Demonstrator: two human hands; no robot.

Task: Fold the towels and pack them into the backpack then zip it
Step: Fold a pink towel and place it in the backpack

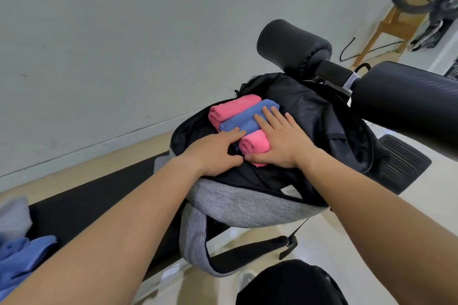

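Left forearm (111,225) is nearest, reaching in from bottom left. Far left on the black counter (81,203) are loose towels (24,252), blue and grey, unfolded, well apart from the bag and not yet packed.

Centre: backpack (247,203) lies open at the counter's end, main compartment facing up, flap (322,119) thrown back to the right. Inside are three folded towels side by side: far pink towel (230,109), blue towel (245,119), near pink towel (255,145).

Left hand (215,151) is released, fingers (235,135) fairly straight, tips touching the blue towel's near-left edge beside the near pink one. Right hand (285,141) is flat and spread, palm on the near pink towel, fingers over the blue. Its thumb lies along the pink roll's near end, no clear grasp.

Step looks like seating the towels. To do it well:
- Press down evenly with both palms.
- Push the stack toward the compartment's left wall, so the folds stay shut and room is left for the loose ones.
- Keep cloth off the zip track.

Zip not yet done.
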